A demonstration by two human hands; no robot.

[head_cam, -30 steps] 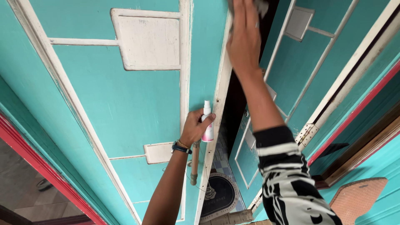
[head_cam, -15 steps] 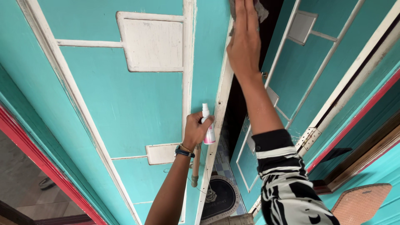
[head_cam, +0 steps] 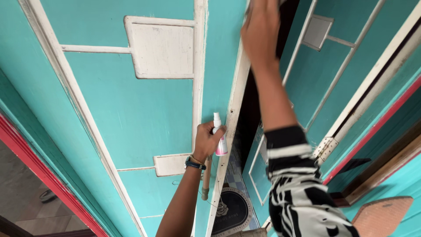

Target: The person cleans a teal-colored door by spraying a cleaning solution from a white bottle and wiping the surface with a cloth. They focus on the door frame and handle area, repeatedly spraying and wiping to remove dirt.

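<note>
Far left: red door frame (head_cam: 30,151) running diagonally, strip of tiled floor (head_cam: 26,210) beyond it. Next, the turquoise door (head_cam: 131,114) with white trim – a square white panel (head_cam: 162,48) up high, a smaller white block (head_cam: 169,164) lower down near the wrist. Left hand (head_cam: 207,140) comes up from the bottom of frame, forearm bare and near vertical, dark band with a thin bracelet (head_cam: 194,163) on the wrist; fingers wrapped around a small white spray bottle (head_cam: 219,138) with a pink label, nozzle pointing up, held just at the door's white edge strip (head_cam: 230,127). A brown rod-shaped handle (head_cam: 205,177) hangs on the door right below that hand. Through the gap between the two door leaves – dark round doormat (head_cam: 230,208) on patterned floor. Right hand (head_cam: 261,30) is raised well above the left, arm stretched almost straight up along the door edge, palm pressed flat toward the top of the edge strip; motion-blurred, can't tell whether anything is under the palm or whether the fingers are gripping. Sleeve (head_cam: 302,188) is black-and-white patterned, ending below the elbow. Hands are well apart, one low, one high. Right of the arm: second turquoise door leaf (head_cam: 333,74) with white trim, a metal hinge (head_cam: 325,147), then red and wood frame (head_cam: 377,145), and a tan woven piece (head_cam: 381,215) in the bottom right corner.
</note>
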